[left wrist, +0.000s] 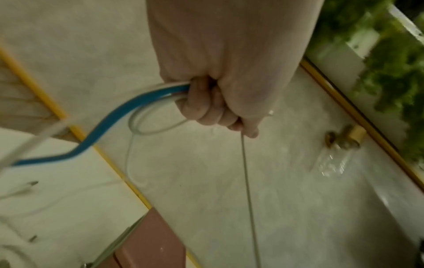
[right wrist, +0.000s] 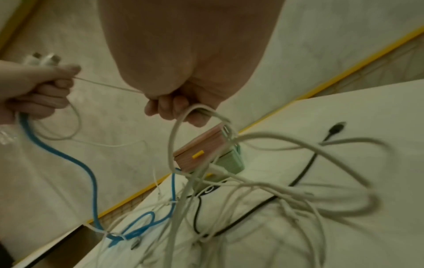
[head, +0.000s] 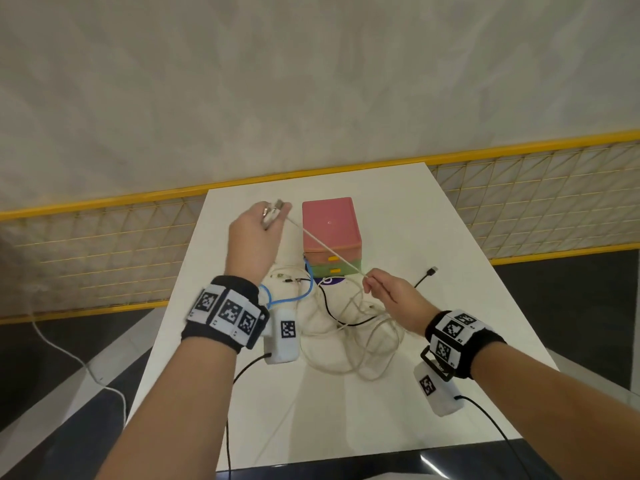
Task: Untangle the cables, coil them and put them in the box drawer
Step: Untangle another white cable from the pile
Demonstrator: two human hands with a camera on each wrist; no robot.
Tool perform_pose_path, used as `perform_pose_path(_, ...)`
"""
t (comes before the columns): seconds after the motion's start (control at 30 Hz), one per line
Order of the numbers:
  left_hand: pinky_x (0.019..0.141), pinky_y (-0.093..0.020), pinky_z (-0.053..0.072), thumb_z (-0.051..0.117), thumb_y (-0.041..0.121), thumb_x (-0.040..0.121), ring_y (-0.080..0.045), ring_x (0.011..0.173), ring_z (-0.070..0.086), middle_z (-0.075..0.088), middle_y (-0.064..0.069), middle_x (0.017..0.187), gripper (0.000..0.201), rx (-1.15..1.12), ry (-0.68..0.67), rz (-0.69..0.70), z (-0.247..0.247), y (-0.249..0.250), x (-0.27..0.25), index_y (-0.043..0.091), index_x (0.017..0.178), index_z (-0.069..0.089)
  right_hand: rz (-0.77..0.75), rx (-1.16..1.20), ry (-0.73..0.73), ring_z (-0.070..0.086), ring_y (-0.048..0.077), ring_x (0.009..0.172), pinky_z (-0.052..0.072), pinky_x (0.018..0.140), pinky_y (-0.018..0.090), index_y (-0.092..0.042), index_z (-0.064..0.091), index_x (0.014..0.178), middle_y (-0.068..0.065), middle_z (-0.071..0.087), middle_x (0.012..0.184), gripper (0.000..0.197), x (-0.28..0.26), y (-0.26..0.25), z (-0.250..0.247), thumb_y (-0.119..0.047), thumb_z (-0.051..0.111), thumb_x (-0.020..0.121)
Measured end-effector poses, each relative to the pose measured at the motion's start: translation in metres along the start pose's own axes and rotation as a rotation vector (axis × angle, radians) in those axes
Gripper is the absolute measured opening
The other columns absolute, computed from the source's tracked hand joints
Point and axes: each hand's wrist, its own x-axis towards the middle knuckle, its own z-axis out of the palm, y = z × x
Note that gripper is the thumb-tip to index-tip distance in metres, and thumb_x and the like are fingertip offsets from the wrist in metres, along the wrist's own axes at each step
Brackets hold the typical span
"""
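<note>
White cable (head: 325, 247) stretched taut between both hands.
Left hand (head: 254, 233) fisted on plug end plus blue cable (head: 291, 297); right hand (head: 391, 294) pinched it above the tangle.

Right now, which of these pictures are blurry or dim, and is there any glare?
Head view: bright and sharp on the white cable, with a small glare spot on the pink box. Left wrist view: dim, the blue cable smeared by motion. Right wrist view: dim, greenish, the cable tangle blurred.
</note>
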Motion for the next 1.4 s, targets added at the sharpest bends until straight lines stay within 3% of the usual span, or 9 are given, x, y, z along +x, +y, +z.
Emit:
perform_pose_path(0.2, 0.072, -0.026, 0.048, 0.053, 0.029, 0.098, -0.012, 0.070, 0.060, 0.063, 0.007, 0.097, 0.040, 0.015, -0.130, 0.051, 0.020, -0.006, -0.024, 0.034, 0.138, 0.048, -0.024, -0.039, -0.012, 0.038, 0.017, 0.059, 0.038, 0.062, 0.032, -0.020, 0.049, 0.085, 0.006, 0.042, 0.067, 0.024, 0.004, -0.008, -0.003, -0.027, 0.032, 0.101)
perform_pose_path(0.3, 0.082, -0.034, 0.054, 0.053, 0.046, 0.094, -0.012, 0.079, 0.063, 0.067, 0.006, 0.098, 0.029, 0.016, -0.463, 0.069, 0.048, 0.000, -0.049, 0.038, 0.122, 0.060, -0.126, -0.036, -0.001, 0.039, 0.005, 0.052, 0.036, 0.058, 0.019, -0.022, 0.048, 0.085, -0.006, 0.043, 0.062, 0.022, 0.009, -0.030, -0.007, -0.022, 0.033, 0.101)
perform_pose_path(0.4, 0.082, -0.042, 0.053, 0.050, 0.067, 0.082, -0.023, 0.080, 0.064, 0.071, -0.005, 0.087, 0.046, -0.085, -0.507, 0.012, 0.055, 0.001, -0.056, 0.026, 0.095, 0.067, -0.191, -0.052, -0.002, 0.050, -0.007, 0.061, 0.037, 0.062, 0.008, -0.021, 0.047, 0.091, -0.022, 0.043, 0.066, 0.018, 0.011, -0.041, -0.012, -0.015, 0.034, 0.101)
perform_pose_path(0.7, 0.050, -0.018, 0.034, 0.058, 0.040, 0.094, -0.009, 0.051, 0.040, 0.048, 0.004, 0.058, 0.035, -0.160, 0.003, -0.019, 0.027, 0.001, -0.030, 0.016, 0.071, 0.048, -0.170, -0.180, -0.033, 0.054, 0.016, 0.072, 0.042, 0.072, 0.024, -0.021, 0.046, 0.090, -0.012, 0.052, 0.079, 0.020, 0.021, -0.004, -0.013, -0.014, 0.031, 0.101)
perform_pose_path(0.83, 0.049, -0.018, 0.030, 0.056, 0.040, 0.095, -0.012, 0.052, 0.036, 0.040, 0.004, 0.056, 0.040, -0.150, 0.109, -0.035, 0.019, -0.007, -0.029, 0.013, 0.069, 0.042, -0.116, -0.402, -0.040, 0.050, 0.000, 0.073, 0.035, 0.090, 0.031, -0.025, 0.047, 0.086, -0.017, 0.054, 0.079, 0.025, 0.025, 0.006, -0.014, -0.013, 0.030, 0.099)
perform_pose_path(1.07, 0.051, -0.020, 0.029, 0.056, 0.035, 0.096, -0.011, 0.052, 0.034, 0.039, 0.005, 0.057, 0.038, -0.173, 0.224, -0.069, 0.010, -0.012, -0.026, 0.019, 0.065, 0.040, 0.019, -0.572, -0.119, 0.056, 0.012, 0.098, 0.033, 0.097, 0.038, -0.029, 0.056, 0.100, -0.011, 0.051, 0.112, 0.028, 0.025, 0.013, -0.016, -0.023, 0.029, 0.101)
perform_pose_path(1.13, 0.062, -0.026, 0.039, 0.055, 0.030, 0.097, -0.013, 0.060, 0.046, 0.052, 0.006, 0.071, 0.011, -0.132, 0.114, -0.089, 0.010, -0.015, -0.025, 0.019, 0.097, 0.057, 0.013, -0.605, -0.111, 0.056, 0.013, 0.097, 0.033, 0.100, 0.040, -0.028, 0.056, 0.097, -0.011, 0.052, 0.109, 0.027, 0.026, 0.009, -0.015, -0.018, 0.031, 0.100)
perform_pose_path(1.23, 0.074, -0.030, 0.049, 0.054, 0.033, 0.097, -0.014, 0.076, 0.060, 0.059, 0.007, 0.095, 0.060, 0.041, -0.229, 0.017, 0.021, -0.008, -0.038, 0.039, 0.149, 0.024, -0.040, -0.638, -0.064, 0.056, 0.013, 0.098, 0.030, 0.103, 0.040, -0.026, 0.055, 0.095, -0.013, 0.054, 0.105, 0.024, 0.028, -0.005, -0.010, -0.010, 0.037, 0.094)
perform_pose_path(1.4, 0.072, -0.032, 0.045, 0.055, 0.044, 0.094, -0.028, 0.090, 0.063, 0.065, -0.009, 0.102, 0.030, 0.093, -0.508, 0.061, 0.059, -0.002, -0.061, 0.015, 0.103, 0.058, -0.167, -0.695, -0.003, 0.053, 0.011, 0.111, 0.028, 0.104, 0.040, -0.024, 0.055, 0.113, -0.011, 0.055, 0.121, 0.033, 0.034, -0.026, 0.000, -0.006, 0.044, 0.088)
